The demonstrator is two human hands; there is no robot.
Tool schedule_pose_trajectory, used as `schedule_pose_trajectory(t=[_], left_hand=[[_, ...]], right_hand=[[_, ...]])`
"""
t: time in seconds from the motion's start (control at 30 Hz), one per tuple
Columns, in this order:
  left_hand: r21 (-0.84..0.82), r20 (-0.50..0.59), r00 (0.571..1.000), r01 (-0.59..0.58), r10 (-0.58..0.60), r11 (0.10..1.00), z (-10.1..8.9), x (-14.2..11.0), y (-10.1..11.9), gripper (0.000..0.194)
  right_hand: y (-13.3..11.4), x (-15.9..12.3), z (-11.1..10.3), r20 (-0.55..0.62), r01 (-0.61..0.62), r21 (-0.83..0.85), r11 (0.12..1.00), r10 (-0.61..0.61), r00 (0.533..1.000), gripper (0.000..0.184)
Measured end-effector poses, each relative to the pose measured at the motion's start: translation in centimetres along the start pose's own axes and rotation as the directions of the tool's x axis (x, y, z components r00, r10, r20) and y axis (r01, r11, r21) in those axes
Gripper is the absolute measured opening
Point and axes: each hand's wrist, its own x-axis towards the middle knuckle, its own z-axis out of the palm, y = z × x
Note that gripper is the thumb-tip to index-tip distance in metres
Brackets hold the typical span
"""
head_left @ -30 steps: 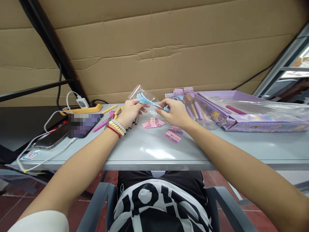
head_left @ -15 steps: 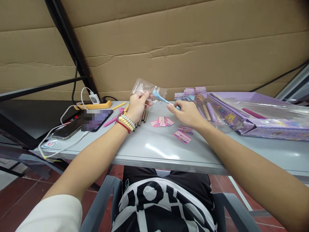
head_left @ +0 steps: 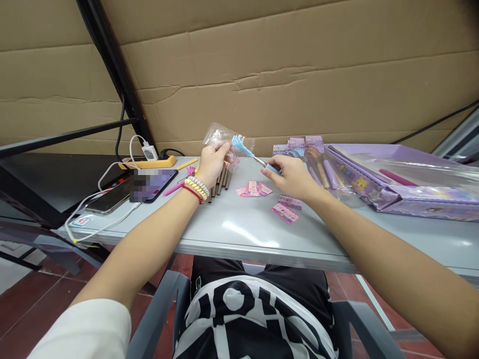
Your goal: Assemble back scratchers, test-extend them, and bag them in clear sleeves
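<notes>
My left hand [head_left: 214, 162] pinches a clear plastic bag [head_left: 219, 133] above the far part of the table. My right hand [head_left: 286, 172] is closed on the handle of a light blue back scratcher [head_left: 243, 146] with a hand-shaped head and a metal shaft. Its head points left and overlaps the bag near my left fingers; whether it is inside the opening I cannot tell. Several brown tubes [head_left: 220, 182] lie beneath my left hand. Between my hands, small pink printed cards [head_left: 254, 188] lie on the table, with more cards [head_left: 285, 213] nearer the front edge.
Packed back scratchers [head_left: 316, 162] in clear bags lie at the right, beside a purple printed box [head_left: 396, 197]. Left are a pink stick [head_left: 173, 187], phones [head_left: 108, 198] with white cables and a yellow power strip [head_left: 160, 162]. A cardboard wall [head_left: 262, 75] stands behind the table.
The back scratcher's head has moved slightly left, closer to my left fingers and further over the bag. Both hands keep their grip. The view has shifted a little.
</notes>
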Motion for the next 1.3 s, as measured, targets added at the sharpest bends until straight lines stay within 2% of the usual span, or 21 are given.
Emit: schedule_pose_trajectory(t=[0.2,0.4,0.73,0.9,1.3], left_hand=[[-0.027,-0.008,1.0,0.003,-0.003,1.0,-0.01,0.06,0.03,0.011],[-0.017,-0.019,1.0,0.013,-0.014,1.0,0.06,0.08,0.1,0.011],[-0.055,-0.071,0.997,0.012,-0.015,0.998,-0.32,0.26,0.52,0.011],[-0.081,-0.062,0.998,-0.011,0.006,0.997,-0.69,0.39,0.64,0.018],[-0.084,-0.074,0.997,0.012,-0.018,0.996,-0.51,0.19,0.79,0.015]], right_hand=[[0.29,-0.04,-0.08,0.079,0.014,-0.044,0.999,-0.011,0.997,0.029],[0.44,-0.03,-0.1,0.151,-0.033,-0.107,0.994,0.049,0.987,0.029],[0.5,0.05,-0.27,0.16,-0.104,-0.128,0.986,0.124,0.979,0.028],[0.57,0.04,-0.27,0.148,-0.109,-0.126,0.986,0.127,0.981,0.029],[0.37,0.11,-0.38,0.148,-0.115,-0.103,0.988,0.13,0.98,0.029]])
